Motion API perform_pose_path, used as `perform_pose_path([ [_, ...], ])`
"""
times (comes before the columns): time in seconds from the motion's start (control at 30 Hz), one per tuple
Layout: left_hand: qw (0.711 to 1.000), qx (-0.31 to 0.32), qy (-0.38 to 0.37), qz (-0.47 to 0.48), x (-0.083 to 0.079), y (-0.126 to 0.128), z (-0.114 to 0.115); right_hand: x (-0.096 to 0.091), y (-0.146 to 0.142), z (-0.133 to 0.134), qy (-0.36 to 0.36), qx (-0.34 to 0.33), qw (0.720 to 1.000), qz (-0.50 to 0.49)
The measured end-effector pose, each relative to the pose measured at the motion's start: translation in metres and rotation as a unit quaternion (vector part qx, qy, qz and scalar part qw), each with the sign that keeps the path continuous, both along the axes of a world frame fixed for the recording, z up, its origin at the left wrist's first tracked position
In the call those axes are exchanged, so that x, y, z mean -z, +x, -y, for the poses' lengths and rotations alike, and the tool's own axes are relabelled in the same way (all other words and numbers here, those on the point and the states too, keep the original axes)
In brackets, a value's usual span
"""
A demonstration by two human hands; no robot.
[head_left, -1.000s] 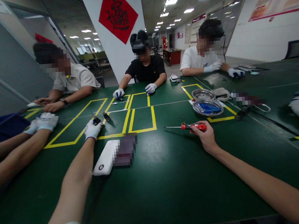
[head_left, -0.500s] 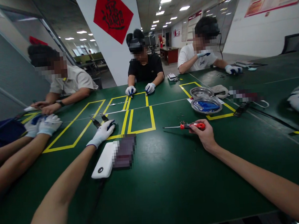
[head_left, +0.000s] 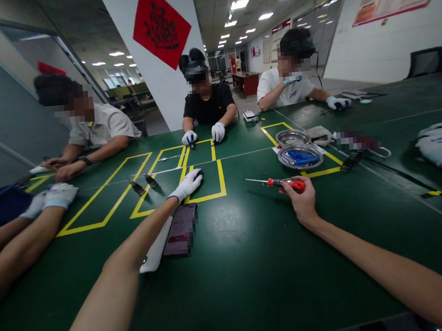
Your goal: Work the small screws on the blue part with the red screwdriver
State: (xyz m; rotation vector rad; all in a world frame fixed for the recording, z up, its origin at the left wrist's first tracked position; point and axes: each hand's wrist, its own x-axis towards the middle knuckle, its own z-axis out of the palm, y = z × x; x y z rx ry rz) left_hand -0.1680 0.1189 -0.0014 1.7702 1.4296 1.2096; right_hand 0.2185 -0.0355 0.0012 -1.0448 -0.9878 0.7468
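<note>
My left hand (head_left: 187, 185), in a white glove with blue fingertips, reaches over the yellow tape outlines on the green table. Its fingers look stretched forward, and I see nothing held in it. Left of it stand two small dark pieces with metal tips, one piece (head_left: 137, 187) beside another piece (head_left: 151, 180). My bare right hand (head_left: 301, 197) is closed round the red and black handle of a screwdriver (head_left: 285, 183). The screwdriver's shaft points left, just above the table. Tiny metal bits (head_left: 263, 175), perhaps screws, lie scattered behind the shaft.
A phone (head_left: 180, 230) and a white power bank (head_left: 156, 247) lie under and beside my left forearm. Two metal bowls, the nearer bowl (head_left: 301, 165) holding something blue, stand at right. Co-workers' gloved hands (head_left: 218, 131) rest across the table, at far left and far right.
My left hand has moved right, away from the two dark pieces, which stay on the table. My right hand still holds the screwdriver, its tip slightly raised. The view has shifted a little.
</note>
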Motion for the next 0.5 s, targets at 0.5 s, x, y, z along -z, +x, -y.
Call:
perform_pose_path([
  [0.5, 0.981, 0.167, 0.082, -0.059, 0.024, 0.205, 0.01, 0.004, 0.013, -0.014, 0.044, 0.071, 0.996, -0.032],
])
